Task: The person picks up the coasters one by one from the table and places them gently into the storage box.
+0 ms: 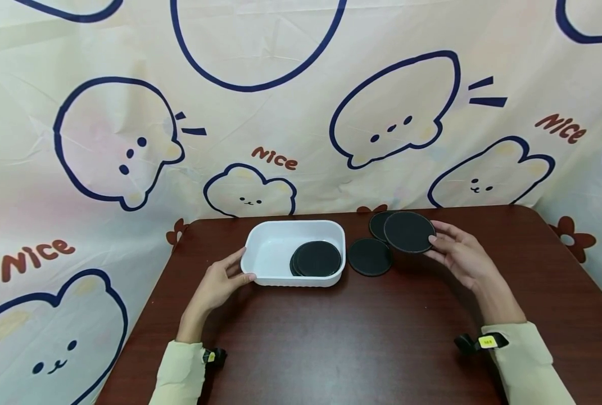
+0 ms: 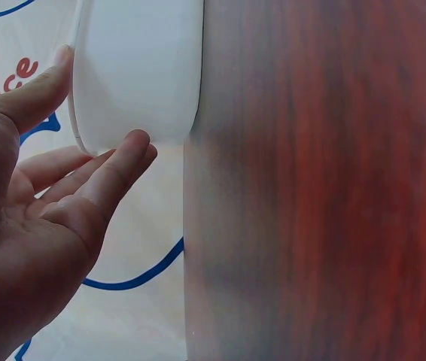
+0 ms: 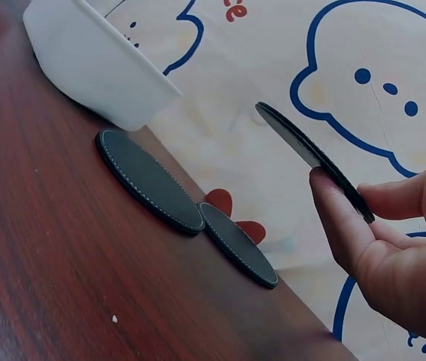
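Observation:
My left hand [image 1: 217,286] grips the left end of a white plastic basin [image 1: 267,250], with the thumb at the rim in the left wrist view. Inside the basin, toward its right side, lies a stack of round black coasters [image 1: 318,259]. Thumb and fingers of my right hand [image 1: 466,257] pinch one black coaster [image 1: 409,232] by its right edge. In the right wrist view this coaster [image 3: 318,158] is tilted and raised above the table. Below it, a stitched black coaster [image 3: 149,180] lies beside the basin, and another coaster [image 3: 237,244] lies just behind.
The dark brown wooden table [image 1: 331,343] carries everything. A pale curtain [image 1: 290,124] with blue cartoon outlines hangs right along the table's back edge and down both sides. Each wrist wears a black strap with a small device [image 1: 483,341].

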`<action>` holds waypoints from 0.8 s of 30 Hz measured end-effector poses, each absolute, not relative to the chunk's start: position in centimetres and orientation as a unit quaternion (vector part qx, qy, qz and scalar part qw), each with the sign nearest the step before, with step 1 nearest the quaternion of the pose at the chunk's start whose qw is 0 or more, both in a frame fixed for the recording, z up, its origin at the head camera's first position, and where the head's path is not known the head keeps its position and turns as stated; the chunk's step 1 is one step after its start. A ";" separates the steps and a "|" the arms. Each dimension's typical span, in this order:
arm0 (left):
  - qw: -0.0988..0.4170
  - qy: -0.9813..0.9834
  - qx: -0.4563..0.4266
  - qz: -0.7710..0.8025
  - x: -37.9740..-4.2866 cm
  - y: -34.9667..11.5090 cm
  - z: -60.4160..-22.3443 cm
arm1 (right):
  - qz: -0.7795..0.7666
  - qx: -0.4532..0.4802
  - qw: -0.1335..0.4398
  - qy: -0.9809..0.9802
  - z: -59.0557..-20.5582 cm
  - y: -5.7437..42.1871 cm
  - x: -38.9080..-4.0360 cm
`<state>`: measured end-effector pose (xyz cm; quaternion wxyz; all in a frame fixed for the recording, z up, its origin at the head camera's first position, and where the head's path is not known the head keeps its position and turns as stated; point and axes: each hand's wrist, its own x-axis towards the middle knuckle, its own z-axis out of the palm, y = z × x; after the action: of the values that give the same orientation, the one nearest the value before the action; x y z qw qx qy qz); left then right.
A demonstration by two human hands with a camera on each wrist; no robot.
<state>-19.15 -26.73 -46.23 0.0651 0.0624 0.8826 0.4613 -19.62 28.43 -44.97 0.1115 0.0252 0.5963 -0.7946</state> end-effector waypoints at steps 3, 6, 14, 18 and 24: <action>0.067 0.882 0.060 0.463 -19.1 -26.7 -46.2 | -0.796 0.021 0.110 0.595 -45.0 28.3 -19.8; 0.066 0.881 0.060 0.464 -19.1 -26.7 -46.3 | -0.797 0.020 0.111 0.594 -45.0 28.0 -20.0; 0.060 0.883 0.065 0.461 -19.1 -26.7 -46.3 | -0.801 0.021 0.109 0.588 -44.6 26.6 -20.7; 0.059 0.882 0.068 0.462 -19.1 -26.7 -46.1 | -0.807 0.018 0.108 0.581 -44.5 25.9 -21.0; 0.063 0.881 0.071 0.464 -19.0 -26.6 -45.9 | -0.817 0.014 0.112 0.566 -44.5 24.8 -21.2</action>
<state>-19.00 -26.65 -45.92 0.0628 0.0708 0.8807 0.4642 -21.23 24.83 -44.48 0.1119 0.0136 0.5661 -0.8166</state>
